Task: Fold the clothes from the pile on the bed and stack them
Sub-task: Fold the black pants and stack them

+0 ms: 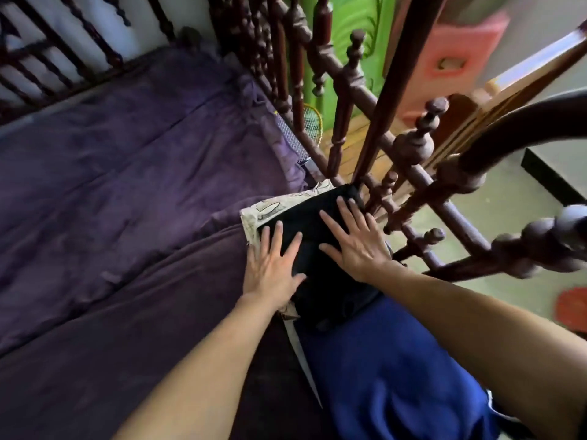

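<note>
Black garment: folded into a compact, roughly rectangular bundle, plain and dark, surface smooth with little visible detail.
Place: top of a small stack at the bed's edge, right against the turned wooden rail.
Layer beneath: cream cloth with a dark line-drawn print, showing along the far and left edges of the black bundle; a strip also peeking out at the near left corner.
Left hand: flat, fingers straight and spread, pressing on the left part of the black bundle, little-finger side reaching over the cream edge.
Right hand: flat too, fingers spread wide, palm down on the right part, fingertips toward the rail.
Grip: none; no curling round the fabric by either hand.
Blue fabric: loose and rumpled, just below the stack, touching its near edge.
Bed cover: purple sheet, creased, spreading left and away.
Beyond the rail: racket upright by a green surface; red mat on the floor.
</note>
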A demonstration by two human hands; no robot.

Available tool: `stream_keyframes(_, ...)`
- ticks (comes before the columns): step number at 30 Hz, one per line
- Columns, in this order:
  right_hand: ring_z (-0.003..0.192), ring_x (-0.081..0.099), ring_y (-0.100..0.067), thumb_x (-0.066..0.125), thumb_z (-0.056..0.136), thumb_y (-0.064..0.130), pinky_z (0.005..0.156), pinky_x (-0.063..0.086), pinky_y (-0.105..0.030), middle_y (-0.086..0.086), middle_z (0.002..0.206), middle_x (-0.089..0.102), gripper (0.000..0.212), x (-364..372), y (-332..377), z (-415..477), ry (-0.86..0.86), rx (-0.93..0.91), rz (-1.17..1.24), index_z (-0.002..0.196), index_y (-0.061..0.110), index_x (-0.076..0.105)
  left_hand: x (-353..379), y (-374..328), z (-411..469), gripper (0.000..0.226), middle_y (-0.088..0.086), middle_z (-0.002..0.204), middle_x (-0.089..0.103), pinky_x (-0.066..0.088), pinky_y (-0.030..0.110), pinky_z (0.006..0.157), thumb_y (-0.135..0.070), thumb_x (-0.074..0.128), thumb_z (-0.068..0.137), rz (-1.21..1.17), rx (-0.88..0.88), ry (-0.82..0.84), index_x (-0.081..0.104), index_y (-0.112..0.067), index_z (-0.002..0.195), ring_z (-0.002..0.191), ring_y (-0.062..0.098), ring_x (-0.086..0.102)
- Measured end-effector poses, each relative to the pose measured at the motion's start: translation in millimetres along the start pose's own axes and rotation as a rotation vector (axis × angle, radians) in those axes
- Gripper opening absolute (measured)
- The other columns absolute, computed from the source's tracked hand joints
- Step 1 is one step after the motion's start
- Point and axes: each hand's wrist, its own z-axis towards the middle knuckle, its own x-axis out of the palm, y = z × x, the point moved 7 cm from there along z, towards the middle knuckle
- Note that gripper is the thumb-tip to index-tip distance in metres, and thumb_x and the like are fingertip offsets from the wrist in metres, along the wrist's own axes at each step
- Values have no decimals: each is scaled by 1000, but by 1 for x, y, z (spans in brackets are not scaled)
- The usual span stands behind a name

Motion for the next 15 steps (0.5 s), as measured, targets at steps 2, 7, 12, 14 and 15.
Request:
stream_keyframes(2, 146, 18, -33, 22, 90, 67, 110, 31, -53, -13, 160, 16, 71, 26, -1, 5, 34, -12, -16, 152, 32, 20, 24, 19, 12, 83, 0, 158, -19, 19, 49, 114, -54, 50, 90, -23, -20, 79, -6, -40, 149, 146, 26, -12)
stream_keyframes(7, 149, 7, -29, 11, 84, 71, 113, 22, -52, -9, 162, 5, 78, 62, 4, 18, 132, 31, -19, 153, 35, 9, 50, 37, 25, 84, -6, 156, -26, 25, 49, 110, -50, 53, 90, -114, -32, 155, -8, -44, 148, 146, 21, -17)
stream_keyframes(12, 149, 4, -30, 30, 93, 64, 113, 20, -52, -9, 162, -2, 74, 42, 8, 10, 234, 55, -79, 154, 32, 3, 28, 25, -5, 80, 2, 159, -17, 24, 46, 112, -33, 58, 90, -131, -23, 102, 5, -34, 151, 147, 28, -5)
stream_keyframes(14, 148, 6, -32, 40, 95, 55, 113, 22, -52, -12, 162, 0, 74, 24, 18, 0, 285, 97, -113, 154, 27, 6, 21, 22, -42, 68, 6, 159, 0, 30, 45, 106, -24, 57, 91, -184, -32, 61, 21, -28, 148, 142, 31, 16)
stream_keyframes(15, 147, 9, -33, 45, 94, 49, 112, 23, -51, -13, 161, 4, 73, 13, 26, -7, 286, 120, -109, 154, 25, 11, 21, 23, -65, 59, 7, 156, 12, 34, 45, 103, -22, 56, 91, -213, -44, 62, 30, -26, 144, 135, 31, 27)
